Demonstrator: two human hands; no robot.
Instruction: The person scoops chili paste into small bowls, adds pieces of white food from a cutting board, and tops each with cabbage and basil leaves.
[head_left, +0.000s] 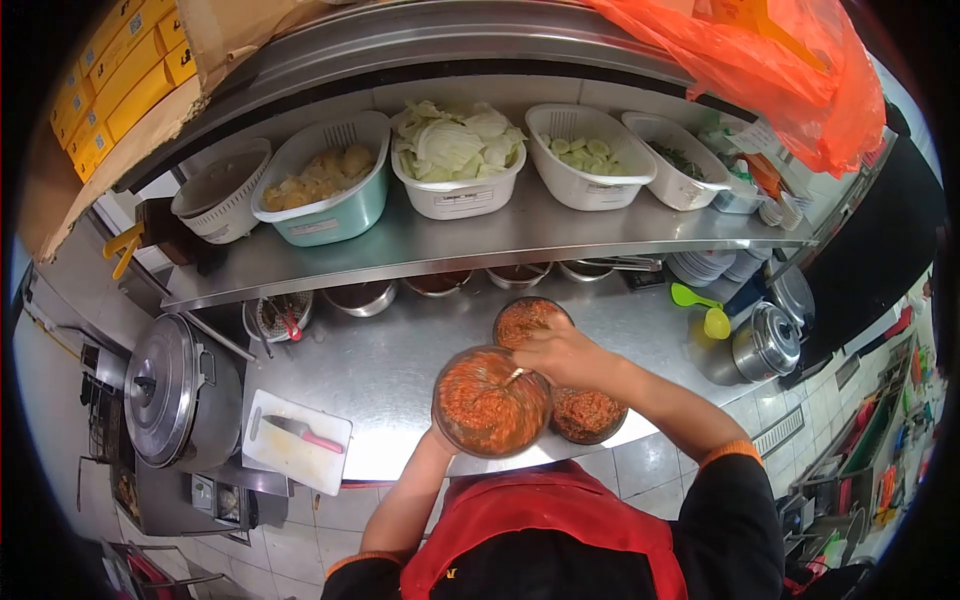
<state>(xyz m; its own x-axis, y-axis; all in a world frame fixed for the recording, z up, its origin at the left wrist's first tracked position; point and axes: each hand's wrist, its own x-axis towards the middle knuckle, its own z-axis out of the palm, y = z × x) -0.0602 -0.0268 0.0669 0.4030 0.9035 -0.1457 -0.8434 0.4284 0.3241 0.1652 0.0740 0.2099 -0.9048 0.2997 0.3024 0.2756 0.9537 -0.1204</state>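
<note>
My left hand (441,438) holds up a clear bowl (490,402) full of an orange-red shredded mix, gripping it from below at its near rim. My right hand (562,352) is closed on a utensil (514,376) whose tip dips into that mix. Two more bowls of the same mix stand on the steel counter (390,365): one (524,318) just beyond my right hand, one (587,414) under my right forearm.
A shelf (450,245) above the counter carries tubs of cabbage (458,160), sliced vegetables (590,155) and yellow pieces (322,190). A cutting board with a pink-handled knife (302,433) lies at left beside a large lidded pot (165,392). An orange bag (790,65) hangs overhead.
</note>
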